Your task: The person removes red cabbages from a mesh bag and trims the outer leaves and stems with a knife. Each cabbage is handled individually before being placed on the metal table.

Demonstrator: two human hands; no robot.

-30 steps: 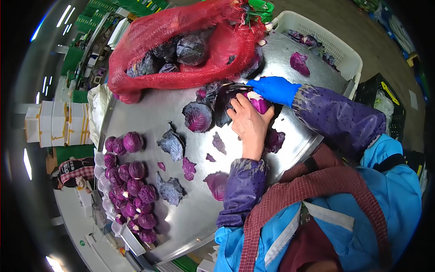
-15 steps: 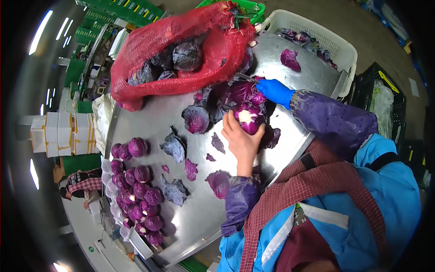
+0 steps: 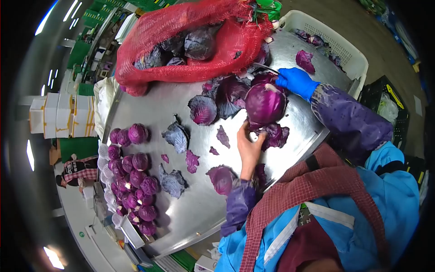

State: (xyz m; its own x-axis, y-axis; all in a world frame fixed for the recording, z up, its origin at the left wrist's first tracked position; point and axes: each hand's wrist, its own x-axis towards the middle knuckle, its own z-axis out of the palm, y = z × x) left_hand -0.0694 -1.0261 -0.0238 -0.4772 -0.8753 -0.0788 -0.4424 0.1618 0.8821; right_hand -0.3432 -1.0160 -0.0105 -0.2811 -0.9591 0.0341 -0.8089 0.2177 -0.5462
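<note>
A round purple cabbage (image 3: 266,104) rests among loose leaves on the metal table. My bare left hand (image 3: 250,147) is at its lower edge, thumb and fingers apart with a gap between them. The fingertips meet the cabbage's underside and are partly hidden. My blue-gloved right hand (image 3: 297,82) is closed around a knife (image 3: 266,68), whose blade points left above the cabbage; the handle is covered by the glove. Dark outer leaves (image 3: 230,96) lie just left of the cabbage, and a torn purple leaf (image 3: 275,136) lies beside my left thumb.
A red mesh sack (image 3: 149,50) with dark cabbages lies across the table's far side. Several trimmed cabbages (image 3: 138,162) are grouped at the left edge by white foam nets (image 3: 104,171). A white crate (image 3: 355,56) holds leaves. Another person (image 3: 81,170) stands beyond the table.
The cabbage has been turned, so its pale cut base no longer faces up. My left hand has moved down to its lower edge, and my right hand has shifted right with the knife.
</note>
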